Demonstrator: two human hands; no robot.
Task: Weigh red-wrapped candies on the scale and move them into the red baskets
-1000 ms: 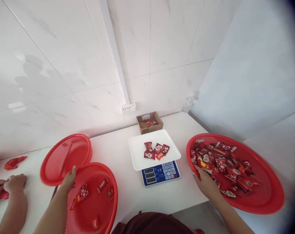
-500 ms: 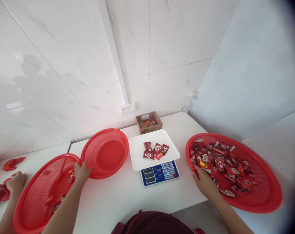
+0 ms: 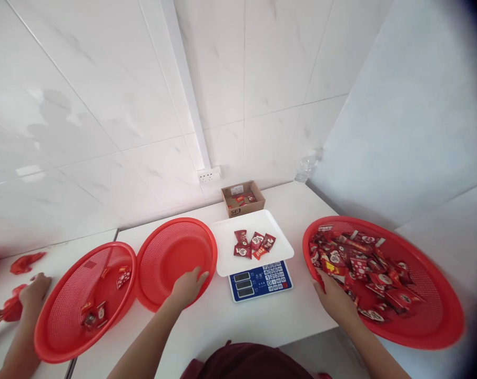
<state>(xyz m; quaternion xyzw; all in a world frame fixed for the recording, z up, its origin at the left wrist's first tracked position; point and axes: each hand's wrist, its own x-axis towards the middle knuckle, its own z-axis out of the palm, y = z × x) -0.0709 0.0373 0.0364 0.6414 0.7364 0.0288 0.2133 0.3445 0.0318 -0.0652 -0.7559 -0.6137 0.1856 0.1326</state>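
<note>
My right hand grips the near left rim of a large red plastic basket on the right. Many red-wrapped candies fill that basket. My left hand is over the near right rim of a smaller red basket, thumb and forefinger apart, with nothing seen in it. Between my hands stands a digital scale with a blue keypad. Several wrapped candies lie on its white tray.
Another red basket with a few wrapped candies stands at the left. Beyond it, another person's hands handle a red bag. Behind the scale are a small cardboard box of candies and a clear plastic bottle by the wall.
My left hand has left the left basket and moved right to the smaller basket. Both these baskets have shifted a little. My right hand keeps its grip on the rim.
</note>
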